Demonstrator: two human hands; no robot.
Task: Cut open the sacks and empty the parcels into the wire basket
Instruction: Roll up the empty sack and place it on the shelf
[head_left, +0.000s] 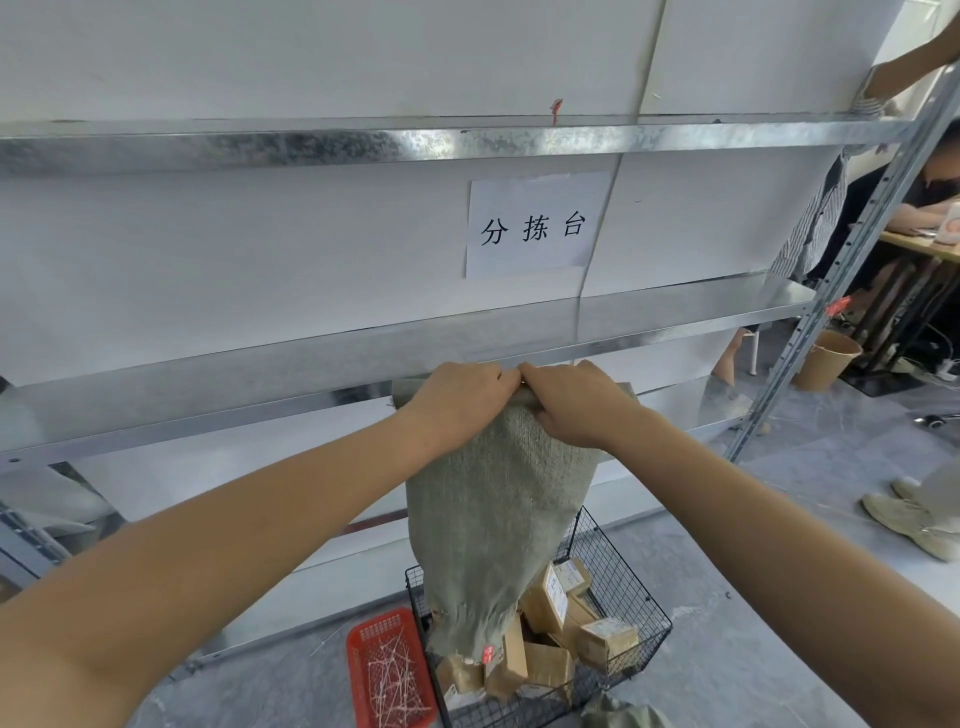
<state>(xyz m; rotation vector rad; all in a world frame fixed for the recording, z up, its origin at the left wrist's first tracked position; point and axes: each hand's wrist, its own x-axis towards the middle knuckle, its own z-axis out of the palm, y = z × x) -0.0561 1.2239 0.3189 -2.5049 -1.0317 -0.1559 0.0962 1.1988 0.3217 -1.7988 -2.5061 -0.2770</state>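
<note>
upended sack held over the basket

the grey-green woven sack (493, 509) is held upside down by its closed end, with its cut mouth hanging inside the black wire basket (640, 587) on the floor. the bunched upper edge is gripped by the left hand (457, 396) and the right hand (576, 410), side by side, fingers curled tightly over the cloth. the fabric is judged soft, limp and coarse enough not to slip. the upper part hangs slack, so little weight is thought to remain inside. the closed end's corners are judged the best hold for shaking. brown cardboard parcels (550, 597) with white labels are piled beneath the frayed mouth.
</note>
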